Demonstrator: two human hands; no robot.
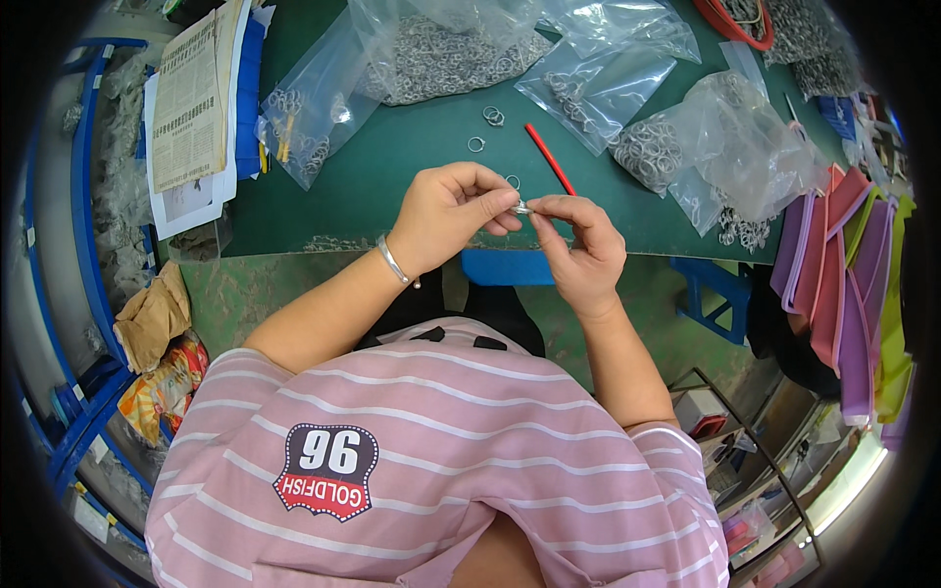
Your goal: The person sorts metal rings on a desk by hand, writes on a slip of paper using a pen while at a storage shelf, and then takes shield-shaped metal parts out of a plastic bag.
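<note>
Near the front edge of the green table (392, 167), my left hand (446, 216) and my right hand (585, 250) meet at the fingertips. Between them they pinch a small silvery metal piece (521, 208), mostly hidden by the fingers, so its exact kind cannot be made out. Just beyond the fingertips a thin metal ring (513, 181) shows. Further back lie a loose metal ring (475, 144) and a small cluster of rings (493, 116). A red stick-like pen (549, 158) rests slantwise beyond my right hand.
At the back, a clear bag (461, 59) holds many metal rings. More bags of metal parts (588, 93) (652, 152) stand to the right. Papers (191, 118) lean at the left beside a blue rack (93, 216). Coloured straps (843, 265) hang at the right.
</note>
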